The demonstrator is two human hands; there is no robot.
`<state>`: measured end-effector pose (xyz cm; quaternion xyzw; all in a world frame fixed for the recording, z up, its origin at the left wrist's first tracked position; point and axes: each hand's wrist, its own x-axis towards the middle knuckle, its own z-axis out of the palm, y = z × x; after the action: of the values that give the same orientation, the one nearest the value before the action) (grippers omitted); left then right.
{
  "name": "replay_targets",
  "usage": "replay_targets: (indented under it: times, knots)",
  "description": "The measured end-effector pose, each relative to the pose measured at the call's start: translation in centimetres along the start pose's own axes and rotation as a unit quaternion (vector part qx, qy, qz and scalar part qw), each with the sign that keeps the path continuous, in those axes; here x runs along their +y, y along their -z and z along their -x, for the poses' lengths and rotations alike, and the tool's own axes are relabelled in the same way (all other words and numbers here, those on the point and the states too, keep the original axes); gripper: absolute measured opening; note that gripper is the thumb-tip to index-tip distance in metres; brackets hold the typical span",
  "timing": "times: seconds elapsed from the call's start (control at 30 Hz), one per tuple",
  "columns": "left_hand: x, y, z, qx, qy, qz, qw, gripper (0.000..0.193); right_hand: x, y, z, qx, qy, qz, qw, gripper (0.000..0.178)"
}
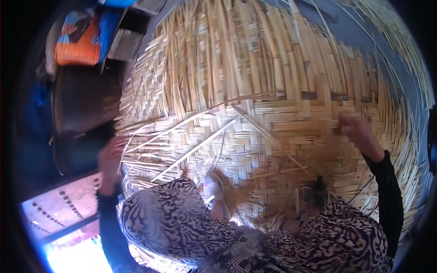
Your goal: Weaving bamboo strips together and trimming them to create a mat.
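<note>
Straw-coloured woven matting [264, 123] lies ahead of the patterned garment [164, 218], probably light, springy, best held by several strips [218, 59]; left hand [110, 164] and right hand [360, 133], to its left and right, are blurred, grip indeterminable.

The blurred left hand [109, 160] is out at nine o'clock; the right hand [359, 133], at three, angles toward ten.

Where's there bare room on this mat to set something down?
The woven mat looks freest between the slanting loose strip and the right hand. It's crowded toward the left hand, where splayed strip ends bunch up.
</note>
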<state>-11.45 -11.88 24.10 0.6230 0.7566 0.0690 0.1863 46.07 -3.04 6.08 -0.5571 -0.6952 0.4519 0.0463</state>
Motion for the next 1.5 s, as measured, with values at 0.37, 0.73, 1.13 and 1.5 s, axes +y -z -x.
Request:
replay_targets:
  times: [0.37, 0.73, 1.13, 1.5]
  knots:
    - [-2.9, -18.7, -4.5, -0.167, 0.318, 0.714, 0.601, 0.03, -14.4, -3.1, -1.4, -0.145, 0.213, 0.313, 0.914, 0.027]
    - [-4.6, -19.2, -7.2, 0.048, 0.23, 0.798, 0.555, 0.024, -12.6, -16.9, -3.7, -0.173, 0.35, 0.304, 0.869, 0.021]
    - [-2.2, -16.2, -8.0, 0.094, 0.059, 0.759, 0.641, 0.011, -22.8, -13.7, -16.1, 0.006, 0.328, 0.058, 0.943, 0.012]
    - [-2.0, -20.1, -9.8, 0.076, 0.126, 0.682, 0.716, 0.027, -22.7, -15.0, -16.3, 0.056, 0.311, 0.3, 0.9, 0.017]
